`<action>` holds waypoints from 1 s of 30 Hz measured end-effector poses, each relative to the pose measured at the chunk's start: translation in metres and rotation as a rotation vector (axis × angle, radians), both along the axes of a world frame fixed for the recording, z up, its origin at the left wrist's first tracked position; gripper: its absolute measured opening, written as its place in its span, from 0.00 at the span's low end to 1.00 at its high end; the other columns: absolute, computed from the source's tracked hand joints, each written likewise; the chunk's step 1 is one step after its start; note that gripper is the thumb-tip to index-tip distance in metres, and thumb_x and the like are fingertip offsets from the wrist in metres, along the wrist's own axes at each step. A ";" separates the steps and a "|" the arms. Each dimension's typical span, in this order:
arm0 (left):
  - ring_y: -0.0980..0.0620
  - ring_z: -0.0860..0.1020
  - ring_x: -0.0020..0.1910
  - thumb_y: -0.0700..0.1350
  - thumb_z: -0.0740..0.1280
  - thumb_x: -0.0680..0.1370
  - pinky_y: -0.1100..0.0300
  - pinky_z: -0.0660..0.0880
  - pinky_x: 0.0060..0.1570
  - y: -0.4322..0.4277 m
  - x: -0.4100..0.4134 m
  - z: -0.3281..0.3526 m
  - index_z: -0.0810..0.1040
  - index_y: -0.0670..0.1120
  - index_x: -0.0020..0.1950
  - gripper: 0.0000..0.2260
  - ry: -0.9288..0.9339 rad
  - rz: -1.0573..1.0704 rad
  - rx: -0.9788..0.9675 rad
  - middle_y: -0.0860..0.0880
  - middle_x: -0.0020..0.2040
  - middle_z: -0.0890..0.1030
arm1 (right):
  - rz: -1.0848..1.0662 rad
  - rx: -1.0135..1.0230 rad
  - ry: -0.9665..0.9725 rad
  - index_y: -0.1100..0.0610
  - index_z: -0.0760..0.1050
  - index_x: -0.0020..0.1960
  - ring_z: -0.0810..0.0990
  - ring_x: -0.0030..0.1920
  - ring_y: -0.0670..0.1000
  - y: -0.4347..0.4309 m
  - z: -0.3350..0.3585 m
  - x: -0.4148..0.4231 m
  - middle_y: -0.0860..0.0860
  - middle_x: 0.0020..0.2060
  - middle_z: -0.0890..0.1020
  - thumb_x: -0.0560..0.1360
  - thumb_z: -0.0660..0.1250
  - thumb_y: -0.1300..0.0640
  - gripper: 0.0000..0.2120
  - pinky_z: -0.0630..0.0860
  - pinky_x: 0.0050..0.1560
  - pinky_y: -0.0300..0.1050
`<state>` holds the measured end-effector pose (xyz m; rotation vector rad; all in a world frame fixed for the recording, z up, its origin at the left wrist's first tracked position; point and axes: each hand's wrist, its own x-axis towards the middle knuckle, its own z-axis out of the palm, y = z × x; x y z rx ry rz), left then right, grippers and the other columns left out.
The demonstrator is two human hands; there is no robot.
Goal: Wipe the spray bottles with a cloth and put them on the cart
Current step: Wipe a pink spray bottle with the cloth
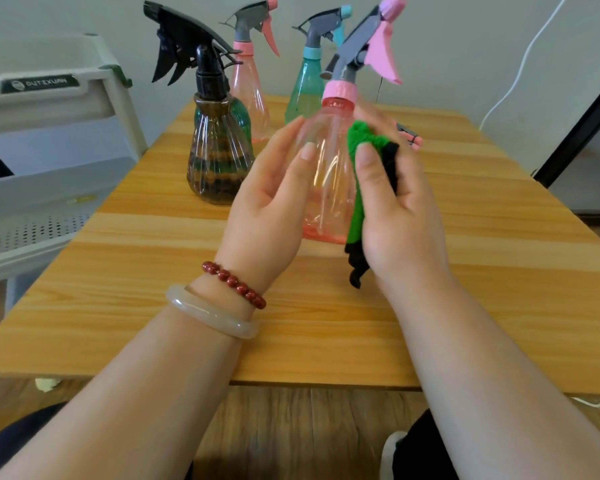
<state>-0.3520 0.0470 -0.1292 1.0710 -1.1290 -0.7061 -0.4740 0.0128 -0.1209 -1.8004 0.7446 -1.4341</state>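
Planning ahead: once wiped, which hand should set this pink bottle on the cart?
Likely the left hand: it holds the pink bottle, the cart stands on its side; the right hand grips the cloth.

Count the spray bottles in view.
5. Clear pink bottle in the left hand; brown ribbed bottle front left; green bottle partly hidden behind it; second pink bottle and teal bottle farther back. Others may be hidden.

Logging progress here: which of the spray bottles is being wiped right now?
The near pink bottle, between both hands: the left hand holds it, the right hand presses a green cloth against it. The others stand untouched further back.
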 end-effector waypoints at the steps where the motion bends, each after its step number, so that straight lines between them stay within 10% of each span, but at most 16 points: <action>1: 0.47 0.76 0.67 0.60 0.61 0.79 0.41 0.77 0.61 0.000 0.000 -0.001 0.69 0.55 0.75 0.25 -0.009 0.003 0.003 0.54 0.69 0.76 | 0.003 0.026 -0.032 0.38 0.71 0.63 0.68 0.71 0.42 -0.001 0.000 -0.001 0.47 0.72 0.71 0.81 0.60 0.50 0.13 0.67 0.72 0.44; 5: 0.54 0.81 0.58 0.53 0.58 0.83 0.51 0.80 0.53 0.002 0.002 0.002 0.71 0.51 0.73 0.19 0.098 0.018 -0.037 0.50 0.65 0.79 | 0.104 -0.115 0.151 0.43 0.72 0.66 0.55 0.78 0.44 0.007 -0.005 -0.001 0.50 0.78 0.61 0.81 0.63 0.53 0.14 0.55 0.76 0.37; 9: 0.50 0.78 0.66 0.56 0.60 0.81 0.40 0.74 0.63 0.001 0.008 0.004 0.75 0.62 0.64 0.13 0.172 0.022 -0.049 0.53 0.66 0.79 | 0.197 -0.141 0.215 0.46 0.75 0.63 0.51 0.79 0.45 0.014 -0.004 0.002 0.51 0.79 0.57 0.79 0.66 0.56 0.13 0.52 0.76 0.36; 16: 0.48 0.76 0.68 0.63 0.62 0.76 0.39 0.73 0.65 0.001 0.000 0.001 0.71 0.55 0.73 0.26 0.050 -0.001 0.021 0.52 0.68 0.78 | -0.037 0.143 -0.094 0.40 0.74 0.63 0.78 0.59 0.40 0.004 0.000 0.002 0.38 0.57 0.81 0.81 0.61 0.48 0.11 0.75 0.60 0.44; 21: 0.64 0.77 0.62 0.51 0.58 0.85 0.64 0.75 0.60 0.002 0.004 0.003 0.71 0.52 0.72 0.16 0.072 0.055 -0.042 0.60 0.63 0.78 | 0.080 -0.179 0.212 0.45 0.74 0.64 0.54 0.79 0.46 0.022 -0.006 0.009 0.50 0.78 0.59 0.80 0.64 0.52 0.13 0.53 0.77 0.37; 23: 0.56 0.79 0.62 0.53 0.59 0.84 0.60 0.75 0.57 0.002 0.005 0.004 0.73 0.55 0.71 0.16 0.124 0.038 -0.020 0.57 0.62 0.80 | 0.067 -0.184 0.198 0.45 0.74 0.64 0.52 0.79 0.46 0.023 -0.006 0.010 0.46 0.77 0.58 0.80 0.65 0.53 0.14 0.52 0.75 0.33; 26: 0.47 0.78 0.64 0.57 0.62 0.81 0.44 0.79 0.57 0.003 0.003 0.004 0.73 0.57 0.70 0.18 0.117 -0.034 0.020 0.51 0.65 0.79 | 0.007 0.042 -0.002 0.40 0.73 0.64 0.73 0.64 0.36 0.019 0.003 0.009 0.44 0.66 0.77 0.81 0.62 0.50 0.12 0.66 0.62 0.26; 30: 0.48 0.77 0.66 0.62 0.66 0.75 0.41 0.79 0.56 0.003 0.004 0.002 0.63 0.58 0.77 0.31 0.125 -0.167 0.137 0.54 0.72 0.72 | 0.059 0.386 -0.235 0.41 0.79 0.55 0.83 0.47 0.39 0.011 0.012 0.004 0.38 0.45 0.84 0.81 0.63 0.49 0.07 0.80 0.51 0.43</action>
